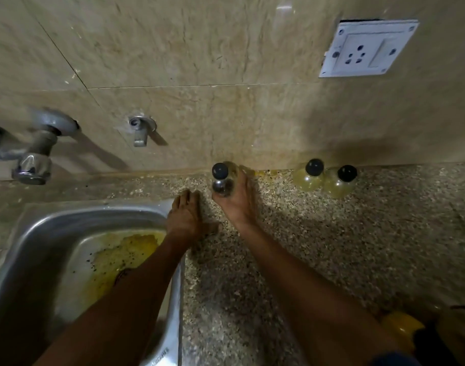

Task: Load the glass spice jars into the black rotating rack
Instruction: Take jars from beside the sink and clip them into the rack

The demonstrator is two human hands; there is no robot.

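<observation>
My right hand (238, 199) is closed around two glass spice jars with black lids (221, 178) near the back of the speckled counter, close to the wall. My left hand (185, 215) rests flat, fingers together, on the counter beside the sink's right rim, holding nothing. Two more glass jars with black round lids stand against the wall to the right: one (309, 175) and another (341, 180), both with yellowish contents. No black rack is clearly in view.
A steel sink (49, 233) with yellow residue lies at the left. Taps (35, 154) and a wall valve (141, 129) stick out of the tiled wall. A white socket (366, 48) sits upper right. Yellow and dark objects (403, 326) lie at the bottom right.
</observation>
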